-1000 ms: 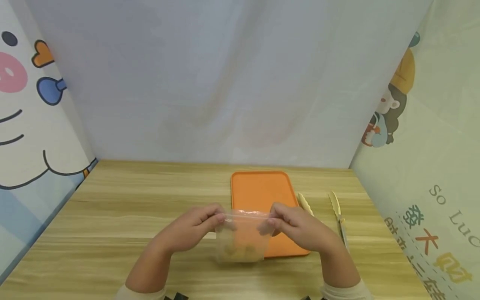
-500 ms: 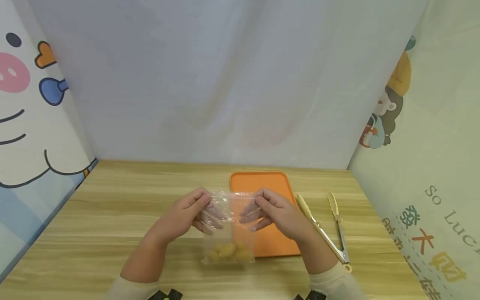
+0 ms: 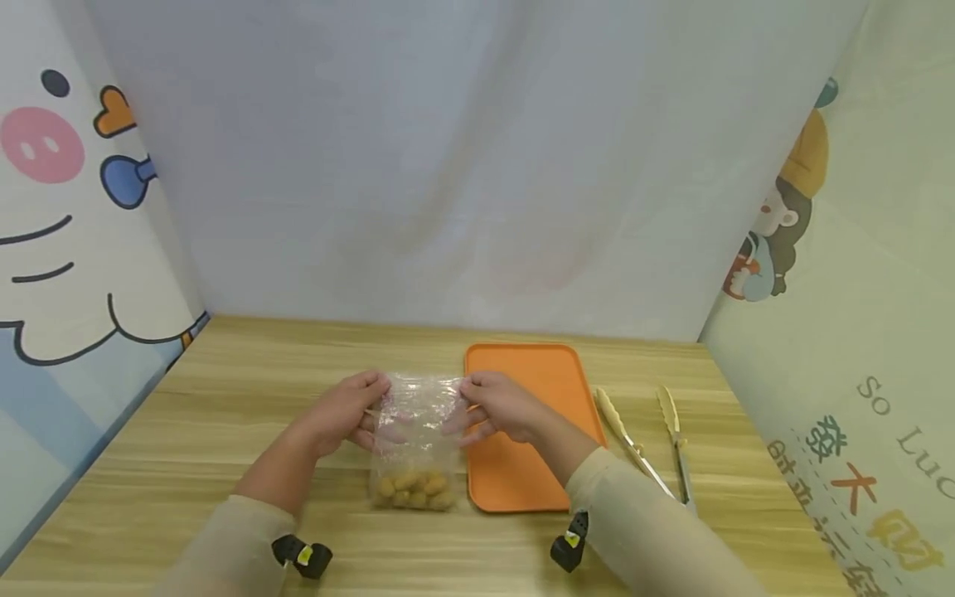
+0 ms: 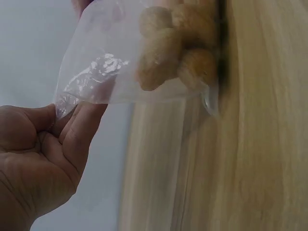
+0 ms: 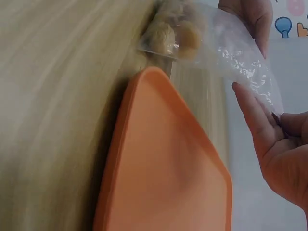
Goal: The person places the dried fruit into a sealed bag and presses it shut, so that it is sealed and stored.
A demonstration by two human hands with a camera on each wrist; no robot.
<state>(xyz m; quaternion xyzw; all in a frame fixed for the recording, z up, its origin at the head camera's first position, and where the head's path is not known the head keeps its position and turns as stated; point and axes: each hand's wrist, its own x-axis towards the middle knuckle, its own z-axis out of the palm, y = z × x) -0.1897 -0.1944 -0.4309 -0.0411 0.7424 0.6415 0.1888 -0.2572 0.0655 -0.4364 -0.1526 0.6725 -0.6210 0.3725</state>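
Observation:
Both hands hold up a clear plastic zip bag (image 3: 418, 431) by its top corners. My left hand (image 3: 341, 412) pinches the left corner between thumb and fingers, with other fingers spread behind the film. At the right corner, my right hand (image 3: 501, 406) pinches in the same manner. Several brown, rough-looking pieces, perhaps walnuts or cookies (image 4: 159, 57), lie bunched at the bottom of the bag. In the right wrist view the bag's lower end hangs just beyond the corner of an orange tray (image 5: 168, 168). Whether the bag's bottom touches the table cannot be told.
The orange tray lies right of the bag on the wooden table (image 3: 246, 390). Metal tongs (image 3: 656, 473) with cream-coloured tips lie spread apart farther right, partly behind the right sleeve (image 3: 634, 514). A pale curtain (image 3: 448, 166) stands along the table's back edge.
Both hands have carried the bag leftward, off the front of the tray to its left side. The bag now hangs flatter to view, and its contents show more clearly.

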